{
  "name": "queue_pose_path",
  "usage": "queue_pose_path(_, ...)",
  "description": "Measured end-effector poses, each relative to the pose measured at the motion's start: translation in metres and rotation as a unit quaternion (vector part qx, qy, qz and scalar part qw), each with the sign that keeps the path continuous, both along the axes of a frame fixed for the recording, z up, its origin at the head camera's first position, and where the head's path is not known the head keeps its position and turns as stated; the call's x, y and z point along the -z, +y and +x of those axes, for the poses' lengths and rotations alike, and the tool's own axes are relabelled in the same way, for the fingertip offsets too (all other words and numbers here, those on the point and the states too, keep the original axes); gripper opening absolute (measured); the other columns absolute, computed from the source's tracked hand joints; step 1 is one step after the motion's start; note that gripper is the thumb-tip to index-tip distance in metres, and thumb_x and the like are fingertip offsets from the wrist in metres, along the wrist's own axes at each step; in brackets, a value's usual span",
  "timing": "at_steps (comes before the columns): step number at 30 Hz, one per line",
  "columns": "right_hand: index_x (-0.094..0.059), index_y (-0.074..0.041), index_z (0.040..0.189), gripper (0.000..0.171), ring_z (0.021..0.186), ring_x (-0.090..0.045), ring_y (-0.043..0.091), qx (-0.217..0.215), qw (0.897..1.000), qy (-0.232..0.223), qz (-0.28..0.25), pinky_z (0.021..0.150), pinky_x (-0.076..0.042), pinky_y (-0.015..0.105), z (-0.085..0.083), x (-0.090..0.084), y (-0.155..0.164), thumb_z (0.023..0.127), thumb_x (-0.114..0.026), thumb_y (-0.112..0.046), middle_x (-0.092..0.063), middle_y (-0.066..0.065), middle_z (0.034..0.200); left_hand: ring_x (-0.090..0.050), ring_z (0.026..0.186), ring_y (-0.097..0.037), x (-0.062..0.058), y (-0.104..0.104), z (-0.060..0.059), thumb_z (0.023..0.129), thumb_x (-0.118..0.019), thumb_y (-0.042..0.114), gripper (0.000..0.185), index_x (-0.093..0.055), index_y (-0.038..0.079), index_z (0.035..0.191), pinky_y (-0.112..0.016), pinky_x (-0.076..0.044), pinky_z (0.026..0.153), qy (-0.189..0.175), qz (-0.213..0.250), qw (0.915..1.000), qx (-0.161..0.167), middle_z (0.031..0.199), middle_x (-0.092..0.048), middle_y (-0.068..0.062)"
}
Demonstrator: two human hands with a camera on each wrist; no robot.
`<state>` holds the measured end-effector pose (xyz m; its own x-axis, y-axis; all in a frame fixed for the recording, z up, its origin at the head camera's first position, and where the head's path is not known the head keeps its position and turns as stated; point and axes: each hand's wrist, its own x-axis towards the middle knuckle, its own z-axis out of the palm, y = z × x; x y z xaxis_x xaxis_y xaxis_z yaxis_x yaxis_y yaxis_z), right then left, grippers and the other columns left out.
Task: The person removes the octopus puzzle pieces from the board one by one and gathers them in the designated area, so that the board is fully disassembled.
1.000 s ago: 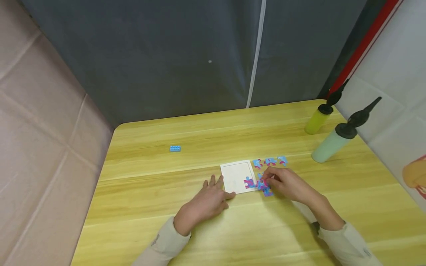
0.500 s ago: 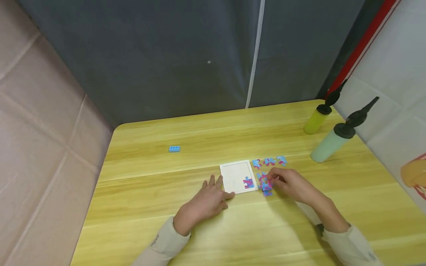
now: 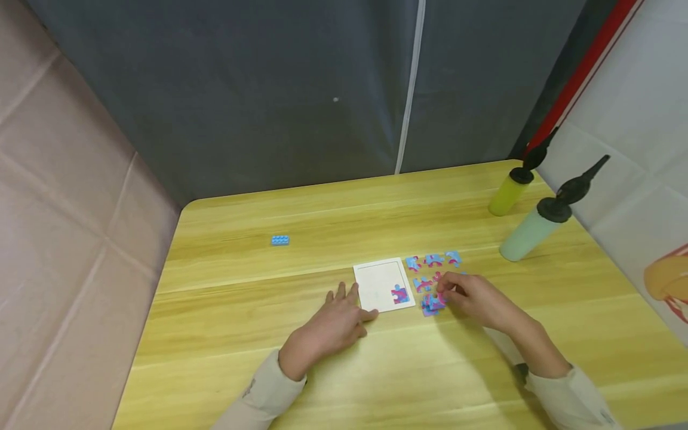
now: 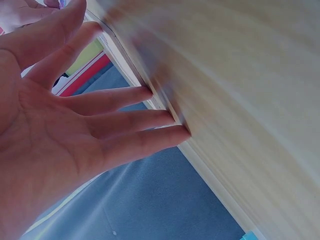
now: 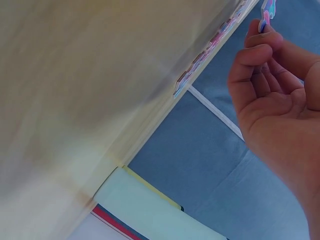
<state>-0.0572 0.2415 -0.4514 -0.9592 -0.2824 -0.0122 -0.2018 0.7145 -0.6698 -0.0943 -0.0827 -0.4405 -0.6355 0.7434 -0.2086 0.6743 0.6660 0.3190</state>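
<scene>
A square white puzzle tray (image 3: 373, 280) lies flat on the table, with a pink-and-blue jigsaw piece (image 3: 400, 294) in its lower right corner. My left hand (image 3: 335, 322) rests at the tray's left and front edges, fingers straight and spread; the left wrist view shows its fingertips touching down. Thumb and forefinger of my right hand (image 3: 475, 301) pinch another jigsaw piece (image 5: 268, 12), raised off the table in the right wrist view. Under and beside that hand are loose jigsaw pieces (image 3: 423, 284), some overlapping in a small heap (image 3: 430, 306).
Beyond the heap, a row of jigsaw pieces (image 3: 433, 260) lies right of the tray. A blue toy brick (image 3: 280, 240) sits farther back on the left. Two hand pumps, one pale green (image 3: 529, 235) and one yellow-green (image 3: 506, 196), stand at the right near the wall.
My right hand has drawn a little to the right with the pinched piece, away from the tray, uncovering pieces beneath. My left hand has stayed at the tray.
</scene>
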Motion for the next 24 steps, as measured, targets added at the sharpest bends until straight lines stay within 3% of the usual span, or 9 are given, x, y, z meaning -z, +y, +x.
queue_pose_path(24, -0.068, -0.012, 0.099, 0.017, 0.075, -0.057, 0.004, 0.013, 1.0, 0.0, 0.014, 0.064, -0.05, 0.022, 0.005, 0.0, 0.017, 0.097, -0.062, 0.004, -0.068, -0.004, 0.083, -0.03, 0.144, -0.065, 0.0, -0.001, -0.002, 0.099, -0.07, 0.022, 0.04, -0.067, 0.023, 0.138, -0.073, -0.037, 0.111, 0.0, 0.011, 0.9999, 0.003, 0.158, -0.035, -0.037)
